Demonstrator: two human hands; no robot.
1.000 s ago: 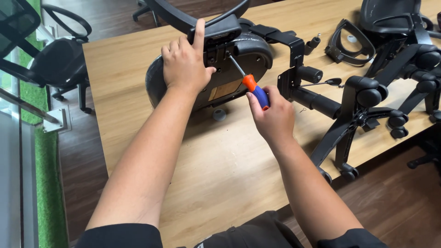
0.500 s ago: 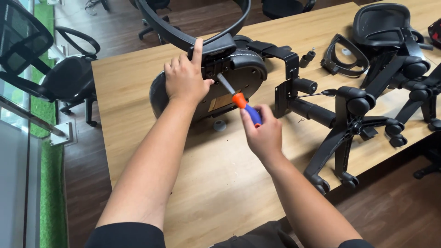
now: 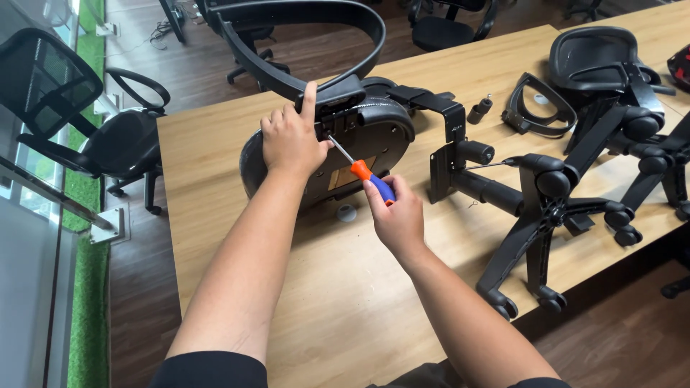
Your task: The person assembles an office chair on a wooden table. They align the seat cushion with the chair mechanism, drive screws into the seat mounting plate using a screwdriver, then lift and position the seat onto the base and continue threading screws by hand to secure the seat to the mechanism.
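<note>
- While we are looking down through the head camera, we are seeing our left hand (image 3: 290, 140) pressing on the upturned black padded office-chair seat (image 3: 327, 147), which is lying on the light wooden table (image 3: 215, 237); the fingers are curled against the seat's underside and the index finger is pointing straight up along the curved black plastic armrest loop (image 3: 302, 21).
- We are gripping the screwdriver with the orange-and-blue handle (image 3: 372, 180) in our right hand (image 3: 395, 215); the fingers are wrapping tightly round the blue end of the handle.
- We are aiming the thin metal shaft up and to the left, with its tip sitting at the black mechanism on the seat's underside, just beside the left thumb.
- We are noticing a small grey round cap (image 3: 346, 213) lying on the table just below the seat, near the right hand.
- We are seeing a black metal bracket with a gas-lift cylinder (image 3: 460, 162) lying to the right of the seat, and beyond it a black five-star wheeled base (image 3: 553, 208).
- We are also seeing a second black chair seat shell (image 3: 593, 61) and a black triangular frame part (image 3: 539, 108) farther right on the table, well apart from both hands.
- We are catching an assembled black mesh office chair (image 3: 86, 122) standing on the dark floor at the left.
</note>
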